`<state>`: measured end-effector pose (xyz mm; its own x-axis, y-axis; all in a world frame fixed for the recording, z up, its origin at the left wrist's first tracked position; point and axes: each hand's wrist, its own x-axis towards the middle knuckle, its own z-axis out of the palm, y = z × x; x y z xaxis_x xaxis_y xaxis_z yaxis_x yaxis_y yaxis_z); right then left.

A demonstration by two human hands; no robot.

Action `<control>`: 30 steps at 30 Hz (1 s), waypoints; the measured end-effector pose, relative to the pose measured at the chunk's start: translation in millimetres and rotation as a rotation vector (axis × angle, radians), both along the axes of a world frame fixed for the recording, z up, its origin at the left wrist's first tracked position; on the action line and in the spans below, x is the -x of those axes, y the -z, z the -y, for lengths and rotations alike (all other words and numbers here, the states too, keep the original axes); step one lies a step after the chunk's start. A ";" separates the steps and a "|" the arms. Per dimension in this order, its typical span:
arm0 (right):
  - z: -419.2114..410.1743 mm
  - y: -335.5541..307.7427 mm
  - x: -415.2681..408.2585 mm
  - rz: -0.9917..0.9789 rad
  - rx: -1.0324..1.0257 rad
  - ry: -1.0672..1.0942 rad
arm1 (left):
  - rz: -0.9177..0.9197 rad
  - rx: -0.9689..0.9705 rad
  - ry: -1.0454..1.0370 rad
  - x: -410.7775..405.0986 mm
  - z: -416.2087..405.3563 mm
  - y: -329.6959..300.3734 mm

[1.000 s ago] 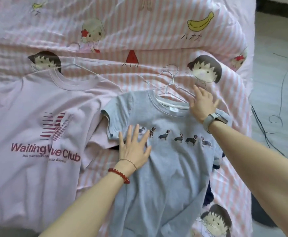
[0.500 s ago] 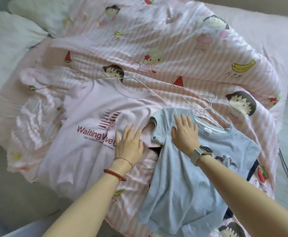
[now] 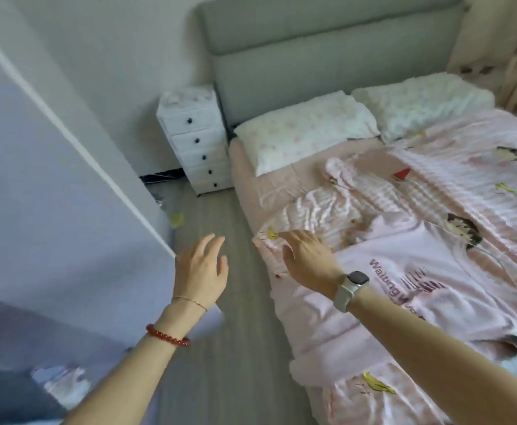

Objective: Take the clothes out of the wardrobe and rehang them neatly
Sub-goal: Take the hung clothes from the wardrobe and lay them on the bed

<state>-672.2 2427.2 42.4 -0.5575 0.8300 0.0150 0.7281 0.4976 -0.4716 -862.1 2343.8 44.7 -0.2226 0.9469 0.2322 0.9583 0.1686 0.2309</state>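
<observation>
A pale pink T-shirt [image 3: 383, 289] with dark red "Waiting" lettering lies flat on the bed, its hem hanging over the near edge. My right hand [image 3: 309, 259], with a watch on the wrist, hovers with relaxed fingers over the bed's left edge beside the shirt and holds nothing. My left hand [image 3: 200, 268], with a red bead bracelet, hangs in the air over the floor, fingers spread and empty, close to the white wardrobe door [image 3: 52, 179] at the left. Only a sliver of the grey T-shirt [image 3: 514, 348] shows at the right edge.
The bed [image 3: 281, 185] carries a pink striped cartoon duvet [image 3: 453, 185] and two white pillows [image 3: 306, 127] against a grey headboard. A white drawer unit [image 3: 196, 145] stands beside it. A strip of wood floor [image 3: 229, 348] runs between bed and wardrobe. Folded cloth [image 3: 61, 384] lies at the lower left.
The view has swung left from the bed toward the wardrobe. Both hands have lifted off the two T-shirts; the left hand now hangs over the floor.
</observation>
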 end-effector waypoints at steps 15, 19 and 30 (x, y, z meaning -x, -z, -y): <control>189.5 -98.8 425.3 -0.226 -0.098 -0.976 | -0.348 -0.172 -0.847 289.0 306.2 -113.8; 234.8 -114.6 497.7 -0.273 -0.045 -1.074 | -0.338 -0.121 -1.055 329.5 350.6 -128.5; 296.8 -120.9 640.2 -0.227 0.160 -1.218 | -0.260 0.198 -1.244 435.9 373.4 -125.8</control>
<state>-1312.4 2130.4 163.3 -0.9620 -0.2224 0.1582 -0.2713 0.7161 -0.6432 -1298.0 1970.3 170.5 -0.9462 0.1592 0.2819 0.1454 0.9869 -0.0694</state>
